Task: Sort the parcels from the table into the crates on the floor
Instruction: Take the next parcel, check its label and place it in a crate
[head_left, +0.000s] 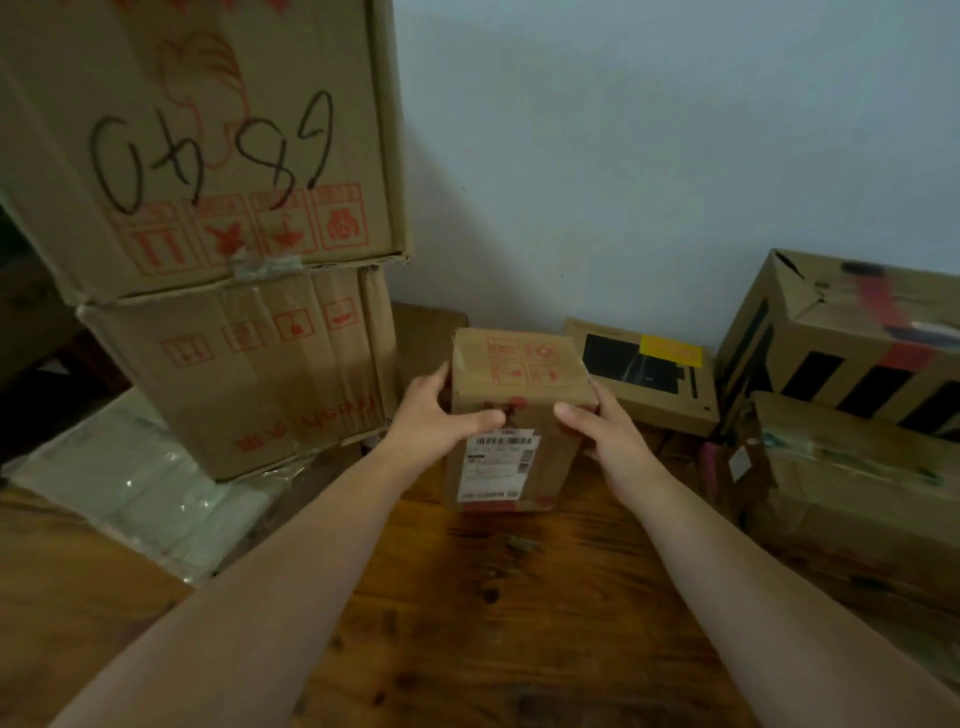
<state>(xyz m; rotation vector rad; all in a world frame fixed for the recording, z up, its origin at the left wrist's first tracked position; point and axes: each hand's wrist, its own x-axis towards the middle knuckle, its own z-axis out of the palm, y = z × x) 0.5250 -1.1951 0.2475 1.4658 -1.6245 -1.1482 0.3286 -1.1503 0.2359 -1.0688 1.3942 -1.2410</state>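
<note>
Your left grip and right grip clamp the small parcel from either side, thumbs pressed on its near face. It stands upright on the bench, just beside the stacked cartons.

A small upright brown cardboard parcel is standing on the wooden desk, two stacked large cardboard cartons sitting to its left, a flat cardboard box lying to its right.
</note>
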